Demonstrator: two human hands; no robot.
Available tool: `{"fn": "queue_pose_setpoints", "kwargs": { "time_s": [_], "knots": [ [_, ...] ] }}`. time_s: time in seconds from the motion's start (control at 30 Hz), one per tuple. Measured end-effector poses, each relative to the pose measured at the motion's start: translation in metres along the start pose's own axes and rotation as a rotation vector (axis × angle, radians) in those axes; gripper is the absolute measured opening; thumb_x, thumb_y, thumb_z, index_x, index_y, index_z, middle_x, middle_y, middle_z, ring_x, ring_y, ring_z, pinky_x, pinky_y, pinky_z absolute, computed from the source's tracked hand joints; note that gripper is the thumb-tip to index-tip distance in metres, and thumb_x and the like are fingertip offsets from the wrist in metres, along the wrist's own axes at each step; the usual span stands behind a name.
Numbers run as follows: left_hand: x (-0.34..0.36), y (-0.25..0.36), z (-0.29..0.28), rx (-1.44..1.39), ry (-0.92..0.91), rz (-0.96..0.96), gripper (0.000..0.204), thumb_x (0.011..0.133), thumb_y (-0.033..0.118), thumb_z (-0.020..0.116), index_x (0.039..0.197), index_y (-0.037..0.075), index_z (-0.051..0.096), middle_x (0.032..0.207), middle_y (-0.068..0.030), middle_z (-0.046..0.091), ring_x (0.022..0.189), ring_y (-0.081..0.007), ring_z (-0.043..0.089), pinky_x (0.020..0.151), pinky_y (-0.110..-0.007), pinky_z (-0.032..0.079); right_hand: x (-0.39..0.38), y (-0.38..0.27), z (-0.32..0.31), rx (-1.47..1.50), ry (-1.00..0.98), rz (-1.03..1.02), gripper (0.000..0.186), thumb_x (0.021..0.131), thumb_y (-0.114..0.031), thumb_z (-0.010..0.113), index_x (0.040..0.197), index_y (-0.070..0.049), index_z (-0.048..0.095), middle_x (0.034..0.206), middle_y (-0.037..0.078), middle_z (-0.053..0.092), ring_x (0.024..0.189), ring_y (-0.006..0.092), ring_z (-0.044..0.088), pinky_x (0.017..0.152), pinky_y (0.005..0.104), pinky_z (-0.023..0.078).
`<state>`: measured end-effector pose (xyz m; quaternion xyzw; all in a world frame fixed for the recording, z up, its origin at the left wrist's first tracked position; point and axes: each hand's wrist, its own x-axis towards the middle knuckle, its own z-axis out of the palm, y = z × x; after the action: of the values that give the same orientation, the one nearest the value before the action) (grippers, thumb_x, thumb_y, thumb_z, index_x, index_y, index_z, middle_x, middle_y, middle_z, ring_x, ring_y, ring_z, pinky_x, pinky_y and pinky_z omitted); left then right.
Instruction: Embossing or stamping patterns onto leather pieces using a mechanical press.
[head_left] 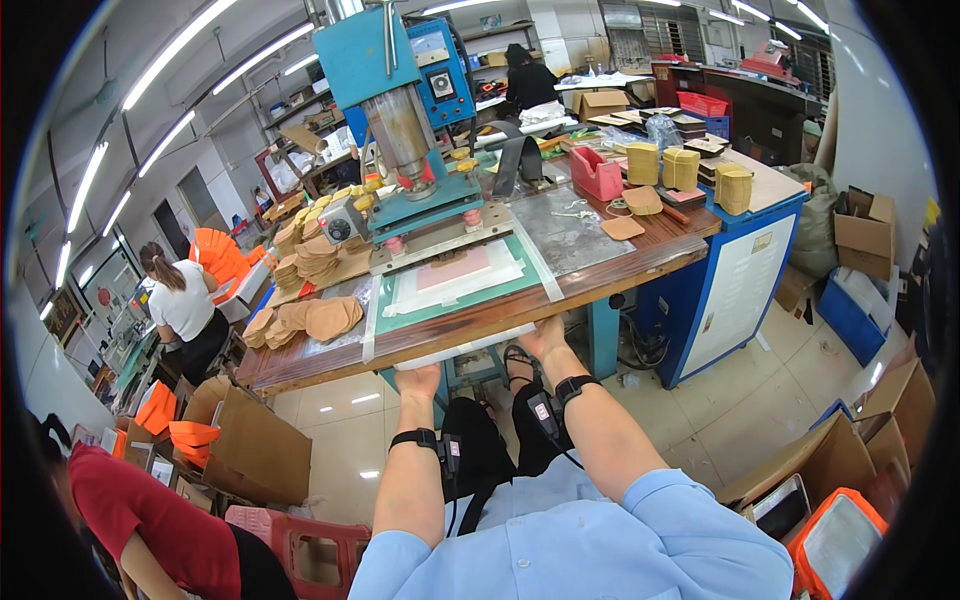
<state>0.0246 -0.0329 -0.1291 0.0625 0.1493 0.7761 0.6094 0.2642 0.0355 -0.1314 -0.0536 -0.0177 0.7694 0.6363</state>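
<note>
Beneath the wooden table's front edge (pixel 640 262), my left hand (pixel 417 377) and my right hand (pixel 545 336) grip a long white bar (pixel 470 343), one toward each end; some fingertips are hidden. Above them, a green mat (pixel 420 318) carries white sheets (pixel 410 300) with a pink piece (pixel 465 260), between white strips. A blue press (pixel 425 190) with a metal cylinder stands over the mat. Tan round pieces (pixel 333 318) lie stacked left of it.
Right are a pink dispenser (pixel 597 180), yellow bundles (pixel 682 170), a blue cabinet (pixel 715 305) and cardboard boxes (pixel 865 235). At left, a person in white (pixel 180 300), one in red (pixel 160 515), a red stool (pixel 310 550) and boxes (pixel 255 450). A person in black (pixel 530 85) is behind.
</note>
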Motion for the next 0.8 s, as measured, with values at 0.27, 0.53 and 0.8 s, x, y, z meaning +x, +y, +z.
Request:
{"fn": "queue_pose_setpoints", "kwargs": {
  "time_s": [0.27,0.53,0.8],
  "knots": [
    [0.002,-0.001,0.0,-0.001,0.006,0.007,0.043,0.097,0.033,0.026,0.129,0.01,0.045,0.131,-0.01,0.049,0.121,-0.0285,0.046,0.097,-0.047,0.041,0.007,-0.001,-0.007,0.023,-0.041,0.012,0.041,0.097,-0.031,0.032,0.127,-0.006,0.044,0.131,0.009,0.047,0.12,0.0275,0.045,0.103,0.0453,0.035],
    [0.002,0.001,-0.004,0.006,-0.004,0.009,0.043,0.097,0.032,0.026,0.129,0.01,0.045,0.13,-0.01,0.05,0.12,-0.0284,0.047,0.097,-0.047,0.042,-0.004,0.001,0.002,0.017,0.02,-0.007,0.043,0.097,-0.03,0.03,0.13,-0.005,0.04,0.133,0.011,0.043,0.122,0.0278,0.043,0.105,0.0448,0.033],
    [0.0,0.0,-0.001,0.012,0.009,0.01,0.043,0.098,0.032,0.026,0.129,0.01,0.045,0.13,-0.01,0.05,0.12,-0.0285,0.047,0.097,-0.047,0.042,0.0,0.0,-0.002,0.004,-0.017,0.002,0.044,0.097,-0.029,0.029,0.132,-0.005,0.038,0.136,0.011,0.041,0.123,0.0279,0.041,0.105,0.0447,0.032]
  ]
}}
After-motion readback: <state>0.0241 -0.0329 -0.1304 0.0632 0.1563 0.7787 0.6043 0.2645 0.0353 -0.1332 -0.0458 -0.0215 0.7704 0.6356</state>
